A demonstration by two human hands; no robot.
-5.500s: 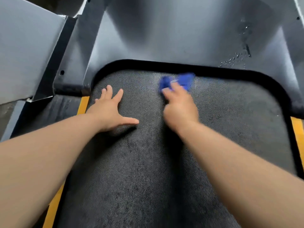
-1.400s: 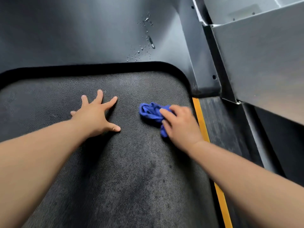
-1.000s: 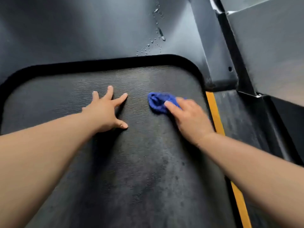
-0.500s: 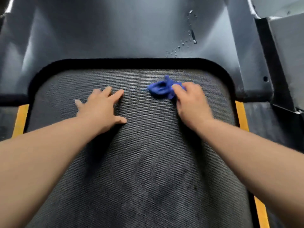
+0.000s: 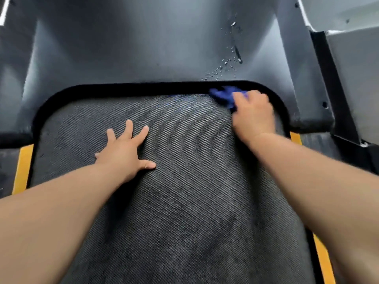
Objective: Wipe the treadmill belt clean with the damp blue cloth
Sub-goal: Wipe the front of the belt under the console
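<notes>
Up top, blue cloth [image 5: 222, 94] under R hand [image 5: 253, 114], seemingly gripped, L hand [image 5: 125, 151] flat on belt [image 5: 194, 191].

Hood [image 5: 143, 48]: dark grey, sloped, softly lit (water droplets [image 5: 229, 62] toward the right).
Side rail [image 5: 7, 160]: dark, edged with a yellow stripe [image 5: 22, 167].
Upper right: pale grey panel [image 5: 354, 78] beside a black upright [image 5: 328, 78].

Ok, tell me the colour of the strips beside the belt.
Yellow strips, best seen in head view.

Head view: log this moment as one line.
right hand: grips cloth on belt, far right corner | left hand: flat on belt | droplets on housing
</notes>
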